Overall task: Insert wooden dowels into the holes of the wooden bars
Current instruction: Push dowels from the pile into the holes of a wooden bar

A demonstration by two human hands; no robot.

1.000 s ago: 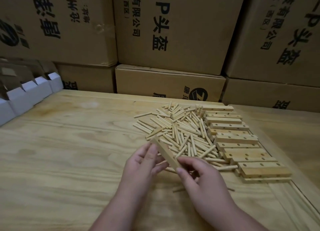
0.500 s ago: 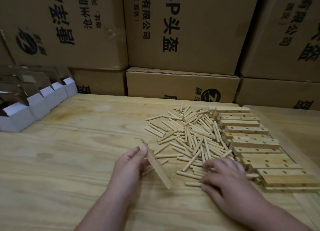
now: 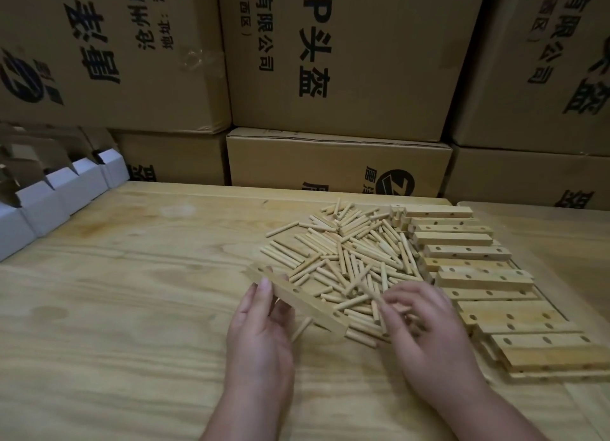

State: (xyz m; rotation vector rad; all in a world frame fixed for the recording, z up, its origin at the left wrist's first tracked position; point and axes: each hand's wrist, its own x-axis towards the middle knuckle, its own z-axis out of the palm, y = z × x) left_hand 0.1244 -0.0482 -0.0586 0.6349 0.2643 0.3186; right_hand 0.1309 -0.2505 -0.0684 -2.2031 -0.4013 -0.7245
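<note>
Currently, status by item:

Left hand: the left hand [image 3: 260,328] grasps one wooden bar [image 3: 298,298] near its far end, fingers curled around it, and holds it tilted above the table [image 3: 115,308].

Held bar: two holes show on its upper face, and both look empty. One dowel lies just beneath it, near the palm; whether that dowel touches the bar cannot be told.

Right hand: the right hand [image 3: 425,325] is over the near edge of the dowel pile [image 3: 350,259], fingers curled down among the dowels. It appears to be pinching one or more, but the grasp is blurred and cannot be confirmed.

Dowels: a loose heap lies on the table between the two hands and beyond them, touching the row of bars on its right side.

Bar stock: the row of bars [image 3: 478,275] lies side by side, partly stacked, to the right of the heap. All visible holes in these bars look empty.

Progress: judged from this view, no bar carries a seated dowel. The work is at its start.

Step in hand: picking a dowel for the held bar.

Remaining: fill the held bar, then repeat for every bar in the row.

Surroundings: cardboard cartons [image 3: 346,60] are stacked behind the table; white folded boxes [image 3: 49,202] stand at its left edge.
</note>
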